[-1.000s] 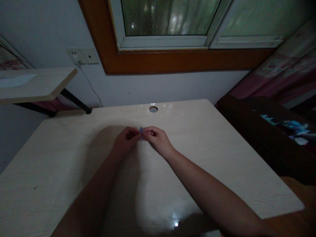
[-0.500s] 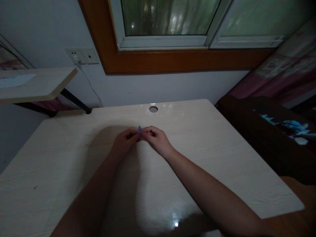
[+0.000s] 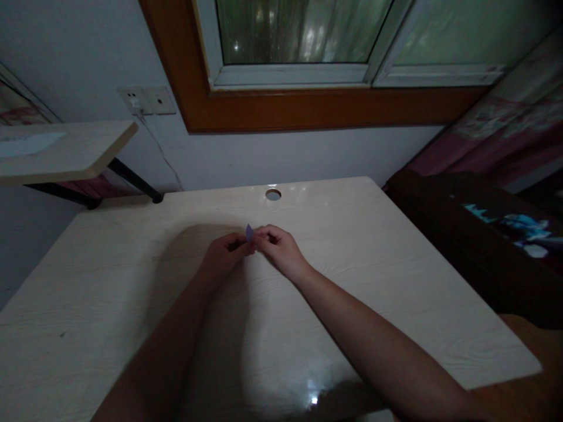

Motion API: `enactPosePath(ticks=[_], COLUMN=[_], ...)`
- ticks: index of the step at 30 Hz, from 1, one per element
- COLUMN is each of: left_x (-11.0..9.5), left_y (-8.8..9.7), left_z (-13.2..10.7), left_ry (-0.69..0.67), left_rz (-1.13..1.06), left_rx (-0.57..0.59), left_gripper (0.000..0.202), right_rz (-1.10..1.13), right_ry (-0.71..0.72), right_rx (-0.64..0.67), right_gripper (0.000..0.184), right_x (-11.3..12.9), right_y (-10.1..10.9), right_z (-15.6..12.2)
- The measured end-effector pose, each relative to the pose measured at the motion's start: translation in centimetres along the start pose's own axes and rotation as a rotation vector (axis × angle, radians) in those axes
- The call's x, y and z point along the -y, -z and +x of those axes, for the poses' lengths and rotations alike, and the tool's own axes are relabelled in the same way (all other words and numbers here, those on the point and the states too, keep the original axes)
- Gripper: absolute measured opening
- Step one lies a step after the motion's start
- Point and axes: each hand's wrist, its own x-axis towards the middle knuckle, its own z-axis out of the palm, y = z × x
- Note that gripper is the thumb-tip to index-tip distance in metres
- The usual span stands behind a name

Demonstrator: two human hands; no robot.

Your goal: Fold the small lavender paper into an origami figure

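A small purple piece with a pointed tip, like folded paper point(image 3: 249, 232), stands up between my fingertips above the pale wood-grain table point(image 3: 352, 246). My left hand point(image 3: 224, 253) pinches at its lower end from the left, thumb and forefinger closed. From the right, my right hand point(image 3: 281, 247) grips the same piece between thumb and forefinger. The fingertips of both hands meet, so the lower part of the piece is hidden.
A round cable hole point(image 3: 273, 194) is near the table's back edge. At the left stands a raised shelf point(image 3: 88, 152) on black legs. A cord hangs from a wall socket point(image 3: 145, 101). Dark furniture point(image 3: 461, 234) lies beyond the right edge, below a curtain point(image 3: 479, 129).
My left thumb and fingers have shifted slightly down and right along the purple piece, and its tip now leans a little. My right hand has hardly moved.
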Motion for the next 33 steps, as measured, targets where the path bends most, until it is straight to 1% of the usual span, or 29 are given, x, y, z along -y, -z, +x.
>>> enactPosePath(ticks=[4, 7, 12, 18, 23, 27, 29, 33], left_x=[-0.1, -0.3, -0.7, -0.7, -0.6, -0.5, -0.5, -0.7], left_y=[0.0, -0.1, -0.1, -0.2, -0.1, 0.1, 0.1, 0.0], left_z=[-0.1, -0.3, -0.4, -0.4, -0.4, -0.4, -0.4, -0.4], left_ry=[-0.008, -0.018, -0.033, -0.035, -0.054, -0.082, -0.097, -0.099], left_rz=[0.015, 0.059, 0.099, 0.056, 0.07, 0.069, 0.069, 0.037], left_rx=[0.017, 0.017, 0.021, 0.039, 0.06, 0.075, 0.062, 0.001], left_gripper=[0.018, 0.017, 0.019, 0.019, 0.022, 0.024, 0.026, 0.025], right_rz=[-0.1, -0.135, -0.091, 0.036, 0.07, 0.054, 0.049, 0.032], right_ry=[0.083, 0.108, 0.06, 0.007, 0.013, 0.0, -0.007, -0.013], right_rx=[0.013, 0.0, -0.002, 0.014, 0.028, 0.035, 0.028, 0.019], right_gripper=[0.018, 0.02, 0.026, 0.025, 0.023, 0.023, 0.023, 0.022], right_x=[0.4, 0.8, 0.5, -0.5, -0.2, 0.0, -0.2, -0.5], right_y=[0.0, 0.1, 0.2, 0.1, 0.1, 0.2, 0.3, 0.3], right_z=[0.0, -0.1, -0.2, -0.1, -0.1, -0.1, -0.1, 0.0])
